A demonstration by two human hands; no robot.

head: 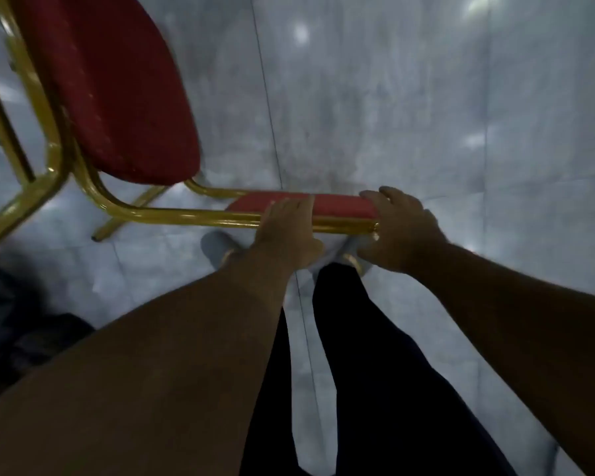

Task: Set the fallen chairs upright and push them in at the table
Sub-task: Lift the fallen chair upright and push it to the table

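Observation:
A chair (117, 97) with a red padded seat and a gold metal frame lies tipped on the pale tiled floor, its seat facing up-left and its red backrest (337, 204) low in the middle of the view. My left hand (285, 231) grips the backrest's gold frame rail from the near side. My right hand (399, 228) wraps around the backrest's right end. Both arms reach down from the bottom of the view. No table is in sight.
Grey marble-like floor tiles (426, 115) stretch ahead and to the right, with light glare spots. My dark trouser legs (357, 355) and light shoes (217, 245) stand just behind the backrest. Something dark (21, 321) sits at the lower left edge.

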